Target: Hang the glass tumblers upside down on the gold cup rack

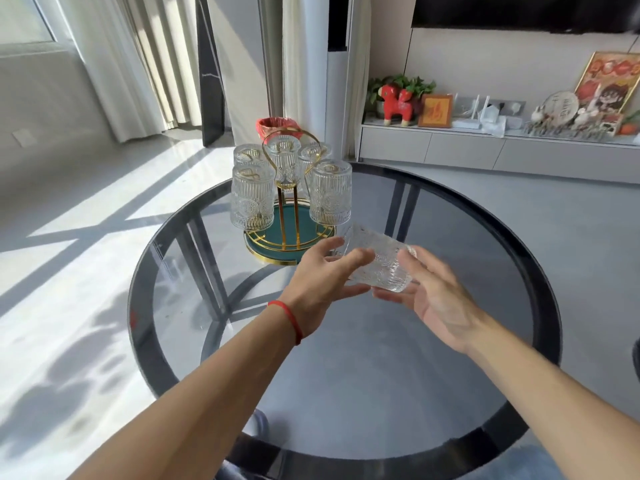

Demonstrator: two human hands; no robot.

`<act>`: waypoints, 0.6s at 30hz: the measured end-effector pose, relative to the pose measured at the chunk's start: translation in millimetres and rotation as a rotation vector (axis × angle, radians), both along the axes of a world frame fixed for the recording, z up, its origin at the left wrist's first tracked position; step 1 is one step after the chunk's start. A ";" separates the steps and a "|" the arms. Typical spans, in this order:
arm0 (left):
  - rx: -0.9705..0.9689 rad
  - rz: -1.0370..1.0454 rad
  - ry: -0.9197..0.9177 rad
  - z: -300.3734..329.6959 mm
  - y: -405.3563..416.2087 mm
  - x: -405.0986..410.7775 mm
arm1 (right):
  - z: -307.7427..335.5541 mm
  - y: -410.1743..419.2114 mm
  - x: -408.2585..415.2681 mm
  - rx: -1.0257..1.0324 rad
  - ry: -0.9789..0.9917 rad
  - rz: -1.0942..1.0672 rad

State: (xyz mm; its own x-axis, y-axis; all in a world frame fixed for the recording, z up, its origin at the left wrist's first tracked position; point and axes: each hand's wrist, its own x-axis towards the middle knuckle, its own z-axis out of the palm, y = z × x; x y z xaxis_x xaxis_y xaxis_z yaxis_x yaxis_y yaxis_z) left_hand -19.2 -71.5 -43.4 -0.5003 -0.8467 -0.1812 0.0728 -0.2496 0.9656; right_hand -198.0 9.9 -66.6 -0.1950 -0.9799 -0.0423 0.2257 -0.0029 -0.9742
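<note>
Clear ribbed glass tumbler with embossed round medallions [379,263]. Gold wire cup rack [290,216] on a dark green round base [304,225]. Smoked grey round glass tabletop with black rim [363,358]. Thin red string bracelet [290,318].

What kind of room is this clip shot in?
Most likely a home living room: a round glass table, a low media cabinet with ornaments under a wall-mounted screen, and floor-length curtains.

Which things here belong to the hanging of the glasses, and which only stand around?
For the job: loose tumbler between left hand and right hand; gold cup rack; five hung tumblers.

Just around: glass table, red horse figure, framed picture, curtains.
</note>
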 end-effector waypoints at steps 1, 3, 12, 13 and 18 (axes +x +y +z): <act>-0.066 -0.016 -0.066 0.8 -3.6 4.6 | 2.1 -2.1 1.6 -0.013 0.016 -0.030; -0.220 0.011 -0.187 3.0 -10.6 16.4 | 8.4 -4.5 4.5 -0.024 0.145 -0.132; -0.928 -0.113 -1.180 -43.9 -44.6 53.0 | 75.7 -39.7 50.2 -0.310 0.920 -0.342; -0.921 -0.130 -1.197 -48.2 -46.7 56.2 | 86.9 -48.8 55.9 -0.338 0.972 -0.359; -1.031 -0.113 -1.260 -54.3 -52.8 59.2 | 130.4 -100.6 78.3 -0.310 1.191 -0.360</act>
